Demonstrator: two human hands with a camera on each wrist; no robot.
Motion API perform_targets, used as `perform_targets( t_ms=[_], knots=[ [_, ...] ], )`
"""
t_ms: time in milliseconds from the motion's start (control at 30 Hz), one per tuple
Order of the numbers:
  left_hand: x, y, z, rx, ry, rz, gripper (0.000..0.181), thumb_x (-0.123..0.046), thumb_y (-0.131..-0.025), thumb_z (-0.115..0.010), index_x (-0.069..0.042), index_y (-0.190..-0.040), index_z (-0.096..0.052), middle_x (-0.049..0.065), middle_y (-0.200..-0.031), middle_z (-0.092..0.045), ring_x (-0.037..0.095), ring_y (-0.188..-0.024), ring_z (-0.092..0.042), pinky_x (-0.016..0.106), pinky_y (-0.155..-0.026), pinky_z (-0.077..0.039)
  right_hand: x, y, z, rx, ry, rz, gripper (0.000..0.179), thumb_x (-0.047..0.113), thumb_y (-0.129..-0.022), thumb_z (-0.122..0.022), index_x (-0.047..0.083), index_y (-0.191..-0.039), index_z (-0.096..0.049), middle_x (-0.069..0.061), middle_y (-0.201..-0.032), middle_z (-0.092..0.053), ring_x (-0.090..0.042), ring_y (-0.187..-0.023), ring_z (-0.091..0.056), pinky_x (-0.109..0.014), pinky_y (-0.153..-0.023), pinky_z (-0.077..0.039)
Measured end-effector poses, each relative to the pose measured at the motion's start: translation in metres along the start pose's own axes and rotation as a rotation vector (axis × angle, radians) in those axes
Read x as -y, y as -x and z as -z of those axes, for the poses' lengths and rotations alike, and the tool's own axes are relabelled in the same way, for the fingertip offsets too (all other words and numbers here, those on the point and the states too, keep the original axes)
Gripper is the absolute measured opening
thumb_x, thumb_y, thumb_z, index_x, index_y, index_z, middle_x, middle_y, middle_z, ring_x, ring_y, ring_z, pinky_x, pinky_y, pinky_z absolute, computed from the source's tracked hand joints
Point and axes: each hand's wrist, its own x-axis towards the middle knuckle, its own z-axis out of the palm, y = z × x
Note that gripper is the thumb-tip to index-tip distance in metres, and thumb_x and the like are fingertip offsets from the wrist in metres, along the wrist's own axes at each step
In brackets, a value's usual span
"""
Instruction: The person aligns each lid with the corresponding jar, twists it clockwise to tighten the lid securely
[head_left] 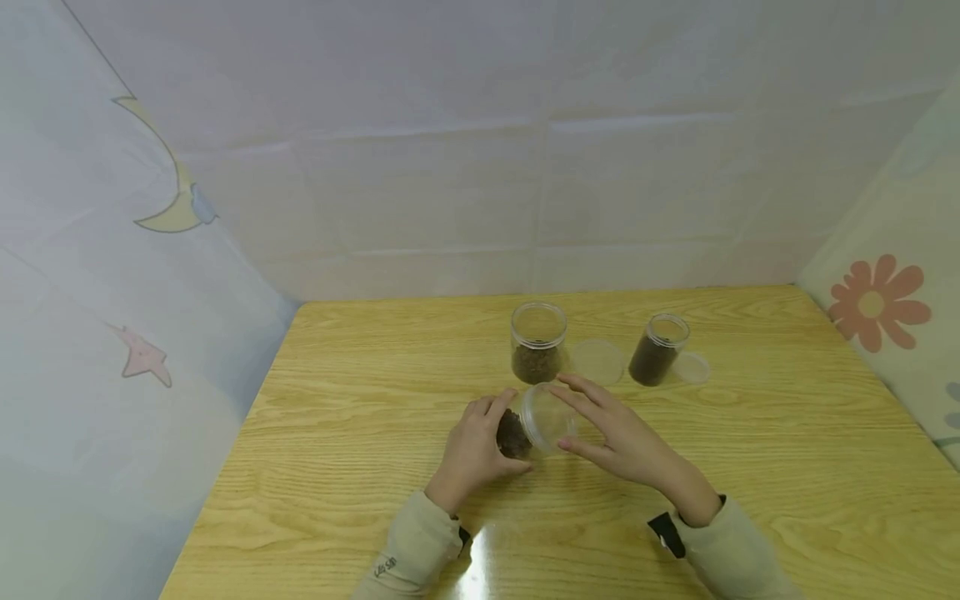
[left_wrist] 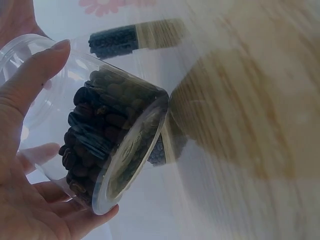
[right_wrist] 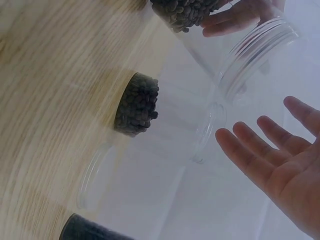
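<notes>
A clear jar (left_wrist: 117, 115) part full of dark beans (left_wrist: 95, 130) is tilted, its ridged rim end (right_wrist: 260, 55) toward the right hand. My left hand (head_left: 472, 442) grips the jar around its side, thumb on one side and fingers on the other. At the rim end, my right hand (head_left: 615, 433) is held with fingers extended and spread. In the right wrist view, the right fingers (right_wrist: 250, 150) stand apart from the ridged rim, and nothing shows in that palm.
Behind the hands stands a wide clear jar (head_left: 538, 342) with brown beans, and right of it a narrower jar (head_left: 657, 354) with dark contents. Clear round lids lie on the wooden table (head_left: 360, 392): a large lid (head_left: 597, 361) and a small lid (head_left: 692, 367).
</notes>
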Motion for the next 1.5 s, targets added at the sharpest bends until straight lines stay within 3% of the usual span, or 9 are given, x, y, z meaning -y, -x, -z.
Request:
perform_targets(
  t_ms=[500,933,1100,1500],
  knots=[
    [0.001,0.007,-0.003,-0.067,0.023,-0.038,0.096,-0.041,-0.050,-0.088,-0.015,-0.129,-0.040,0.013,-0.112,-0.049,0.026,-0.098,-0.053,0.039,-0.074,-0.051,-0.008,0.009,0.004,-0.020,-0.002,-0.057,0.059,0.026,-0.087,-0.063,0.005,-0.136,-0.039,-0.019,-0.135,-0.039,-0.040,-0.118,-0.042,-0.057,-0.085,-0.041],
    [0.002,0.009,0.004,-0.016,-0.045,0.006,0.097,-0.045,-0.053,-0.086,-0.016,-0.133,-0.039,0.008,-0.117,-0.052,0.024,-0.108,-0.049,0.040,-0.080,-0.049,-0.014,0.020,0.008,-0.033,0.003,-0.106,0.060,0.023,-0.085,-0.065,0.003,-0.135,-0.040,-0.019,-0.134,-0.039,-0.043,-0.117,-0.042,-0.058,-0.083,-0.042],
    [0.003,0.009,0.007,-0.005,-0.008,0.012,0.095,-0.042,-0.054,-0.086,-0.013,-0.132,-0.039,0.010,-0.119,-0.053,0.025,-0.108,-0.051,0.040,-0.081,-0.049,-0.016,0.022,0.008,-0.038,-0.005,-0.098,0.059,0.022,-0.086,-0.064,0.004,-0.136,-0.039,-0.019,-0.134,-0.040,-0.043,-0.116,-0.042,-0.059,-0.084,-0.040],
    [0.013,0.011,0.009,0.030,0.130,0.097,0.092,-0.039,-0.058,-0.084,-0.010,-0.132,-0.037,0.015,-0.120,-0.052,0.030,-0.105,-0.053,0.047,-0.078,-0.048,-0.018,0.025,0.006,-0.030,-0.007,-0.119,0.059,0.024,-0.086,-0.063,0.004,-0.136,-0.039,-0.020,-0.135,-0.040,-0.043,-0.117,-0.042,-0.060,-0.085,-0.039]
  ],
)
